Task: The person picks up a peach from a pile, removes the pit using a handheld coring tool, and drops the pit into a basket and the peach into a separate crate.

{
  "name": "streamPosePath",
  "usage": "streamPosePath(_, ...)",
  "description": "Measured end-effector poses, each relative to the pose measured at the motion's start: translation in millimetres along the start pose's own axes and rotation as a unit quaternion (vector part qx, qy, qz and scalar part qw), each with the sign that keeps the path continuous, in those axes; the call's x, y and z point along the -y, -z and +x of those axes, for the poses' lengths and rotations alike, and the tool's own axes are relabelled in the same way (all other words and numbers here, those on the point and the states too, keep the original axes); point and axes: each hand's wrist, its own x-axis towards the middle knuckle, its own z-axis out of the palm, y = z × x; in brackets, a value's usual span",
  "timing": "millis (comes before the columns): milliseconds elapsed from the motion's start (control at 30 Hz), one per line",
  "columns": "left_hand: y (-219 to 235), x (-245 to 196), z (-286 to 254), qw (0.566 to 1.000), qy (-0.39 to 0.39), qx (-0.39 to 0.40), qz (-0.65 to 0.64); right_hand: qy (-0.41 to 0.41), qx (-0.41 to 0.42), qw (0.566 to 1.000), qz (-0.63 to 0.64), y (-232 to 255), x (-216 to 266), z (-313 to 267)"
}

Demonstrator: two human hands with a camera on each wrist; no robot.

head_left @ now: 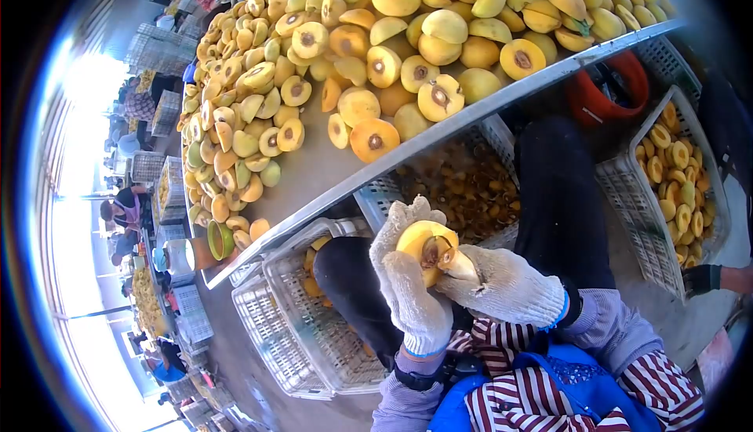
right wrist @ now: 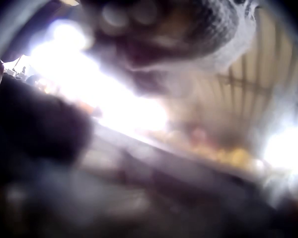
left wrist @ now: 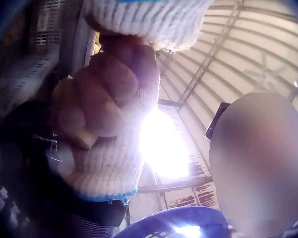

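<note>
A yellow fruit half (head_left: 423, 242) with a brown hollow is gripped in the gloved left hand (head_left: 412, 291), in front of the lap. Close against it, the gloved right hand (head_left: 510, 287) pinches something small and pale at the fruit's cut face; what it is cannot be told. In the left wrist view the left hand (left wrist: 107, 109) has its fingers curled, and the glove of the right hand (left wrist: 149, 22) is just above it. The right wrist view is blurred and shows part of a gloved hand (right wrist: 188, 39) at the top.
Halved fruit (head_left: 376, 63) is heaped on a metal-edged table (head_left: 314, 146). Beneath its edge stands a crate of dark pieces (head_left: 463, 189). Another crate (head_left: 314, 338) is at the left, a fruit-filled crate (head_left: 647, 236) at the right, and a red bucket (head_left: 584, 103) under the table.
</note>
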Motion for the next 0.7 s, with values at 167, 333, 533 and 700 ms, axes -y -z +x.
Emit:
streamPosePath(167,-3,-8,5,0.995,-0.049,0.024,0.08,-0.115,0.1,0.976,0.154,11,14,1)
streamPosePath(333,-2,-6,17,0.886,-0.315,0.101,0.326,-0.131,0.194,0.923,0.306,28,7,1)
streamPosePath(533,3,-16,31,0.974,-0.019,0.176,0.143,-0.246,0.235,0.848,0.406,26,-6,0)
streamPosePath(700,5,-15,54,0.897,-0.228,0.305,0.226,-0.194,0.325,0.754,0.538,31,-6,-9)
